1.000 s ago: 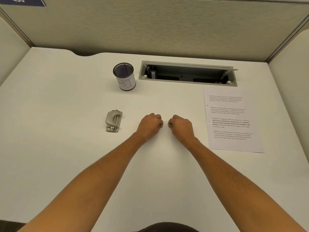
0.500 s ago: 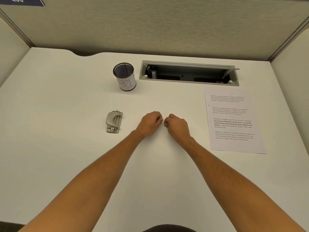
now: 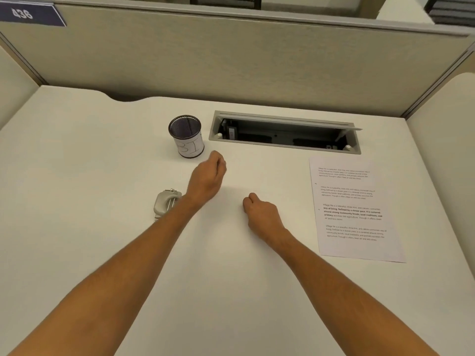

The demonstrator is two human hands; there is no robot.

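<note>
Nearly at mesh cup [image 3: 189, 140] with left hand [image 3: 207, 179], loosely curled, empty; right hand [image 3: 262, 214] fisted, idle. Next, likely: spread, wrap cup.

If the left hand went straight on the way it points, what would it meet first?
Probably the open cable slot, near its left end; the left hand aims just right of the pen cup. Its height is unclear.

Soft, even overhead light falls bright on the white desk [image 3: 77, 176]. Shadows are faint, with a weak one beside the left hand [image 3: 205, 181], whose fingers are slightly blurred. Wide-angle distortion bends the partition [image 3: 231, 60] at the edges. The paper's [image 3: 354, 209] print is barely legible.
</note>
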